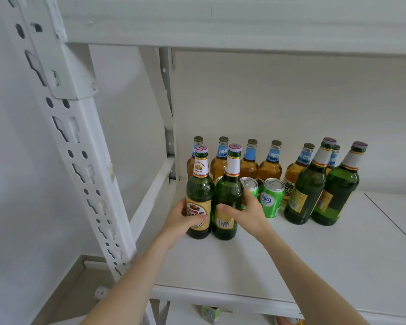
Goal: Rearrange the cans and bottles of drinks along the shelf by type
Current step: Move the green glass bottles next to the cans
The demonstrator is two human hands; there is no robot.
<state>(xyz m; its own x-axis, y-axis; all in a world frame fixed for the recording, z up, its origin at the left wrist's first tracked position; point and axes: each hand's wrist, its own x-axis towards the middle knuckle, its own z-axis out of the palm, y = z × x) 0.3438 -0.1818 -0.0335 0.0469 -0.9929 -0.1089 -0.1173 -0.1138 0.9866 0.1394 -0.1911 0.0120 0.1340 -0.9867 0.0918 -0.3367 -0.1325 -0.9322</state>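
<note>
Two green beer bottles stand side by side at the left end of the white shelf (302, 254). My left hand (182, 221) grips the left green bottle (199, 191) around its label. My right hand (246, 213) holds the right green bottle (229, 195) at its lower body. Behind them stands a row of several amber bottles (270, 165) with blue neck labels. Green cans (272, 198) sit in front of that row, one partly hidden by my right hand. Two more green bottles (306, 186) stand to the right.
A white perforated upright post (80, 160) rises at the left. An upper shelf board (220, 22) hangs overhead. The white back wall is close behind the bottles. Small packages (210, 313) show on the level below.
</note>
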